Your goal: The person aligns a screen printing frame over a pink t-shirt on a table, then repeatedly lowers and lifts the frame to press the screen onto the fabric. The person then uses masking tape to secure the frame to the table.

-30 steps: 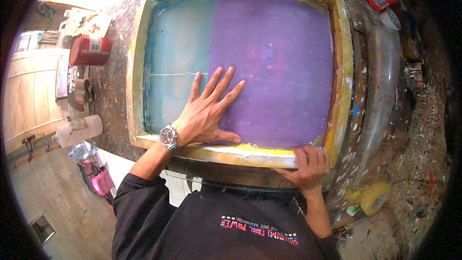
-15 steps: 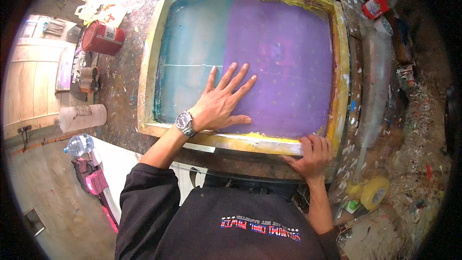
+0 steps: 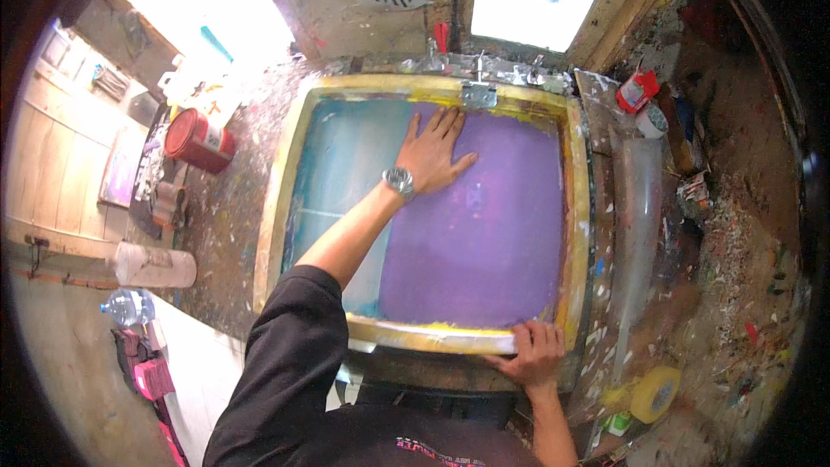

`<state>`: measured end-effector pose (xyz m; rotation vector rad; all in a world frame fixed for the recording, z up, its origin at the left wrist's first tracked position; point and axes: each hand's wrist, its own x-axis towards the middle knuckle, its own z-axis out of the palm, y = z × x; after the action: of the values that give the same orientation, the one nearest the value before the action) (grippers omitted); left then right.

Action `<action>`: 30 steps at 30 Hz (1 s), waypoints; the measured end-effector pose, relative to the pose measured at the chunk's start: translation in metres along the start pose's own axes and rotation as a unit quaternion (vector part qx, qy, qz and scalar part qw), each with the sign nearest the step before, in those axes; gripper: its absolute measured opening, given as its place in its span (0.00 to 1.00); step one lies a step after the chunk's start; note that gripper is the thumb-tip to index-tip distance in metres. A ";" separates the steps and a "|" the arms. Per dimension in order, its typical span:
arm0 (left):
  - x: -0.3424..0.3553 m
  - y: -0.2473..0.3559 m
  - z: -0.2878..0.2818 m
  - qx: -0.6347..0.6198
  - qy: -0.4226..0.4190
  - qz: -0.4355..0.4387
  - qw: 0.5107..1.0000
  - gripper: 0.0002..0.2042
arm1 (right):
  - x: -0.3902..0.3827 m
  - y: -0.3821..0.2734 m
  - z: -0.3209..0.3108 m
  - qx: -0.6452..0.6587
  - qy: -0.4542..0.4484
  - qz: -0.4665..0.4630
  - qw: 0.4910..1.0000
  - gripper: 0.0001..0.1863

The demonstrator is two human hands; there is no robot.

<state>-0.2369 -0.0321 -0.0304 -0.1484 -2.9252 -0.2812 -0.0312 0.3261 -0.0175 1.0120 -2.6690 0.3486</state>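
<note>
A wooden screen-printing frame (image 3: 268, 242) lies in front of me, smeared with yellow along its rim. Its mesh is teal on the left and purple (image 3: 484, 242) on the right. My left hand (image 3: 432, 151), with a silver wristwatch (image 3: 399, 180) on the wrist, rests flat on the mesh near the far edge, fingers spread and pointing away from me. It holds nothing. At the near right corner, my right hand (image 3: 534, 353) grips the frame, fingers curled over the rim. A metal hinge clamp (image 3: 479, 95) sits at the frame's far side.
The frame lies on a paint-spotted table. Left stand a red paint can (image 3: 201, 140), a whitish cylindrical container (image 3: 156, 266) and a clear plastic bottle (image 3: 130, 306). On the right are a red-and-white container (image 3: 638, 91), a yellow tape roll (image 3: 654, 394) and a clear plastic strip (image 3: 635, 207).
My left hand has slid away from me across the mesh, from the near middle to the far edge. The right hand keeps its grip on the corner. The view has tilted upward.
</note>
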 end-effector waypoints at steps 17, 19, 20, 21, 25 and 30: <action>-0.023 0.013 0.000 -0.043 0.043 0.046 0.997 0.24 | 0.000 0.002 -0.004 0.013 -0.007 -0.006 1.000 0.41; -0.040 0.013 -0.004 -0.058 0.059 0.052 0.995 0.23 | 0.004 0.001 -0.005 0.011 -0.019 -0.016 1.000 0.41; -0.057 0.026 -0.022 -0.109 -0.003 0.043 0.993 0.22 | 0.000 0.003 0.002 0.024 0.014 -0.013 1.000 0.40; -0.067 0.039 -0.055 -0.155 -0.057 0.037 0.985 0.21 | 0.003 -0.001 -0.003 0.027 0.003 0.003 1.000 0.40; -0.231 0.102 -0.076 -0.092 -0.061 0.217 0.970 0.16 | 0.001 0.002 -0.004 0.048 0.011 -0.009 0.999 0.37; -0.344 0.167 -0.067 -0.219 -0.062 0.168 0.959 0.18 | 0.012 -0.001 -0.030 0.056 0.053 -0.029 0.997 0.35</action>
<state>0.1308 0.0899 -0.0075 -0.7430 -2.8384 -0.8824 -0.0348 0.3275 0.0152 1.0702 -2.5434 0.5284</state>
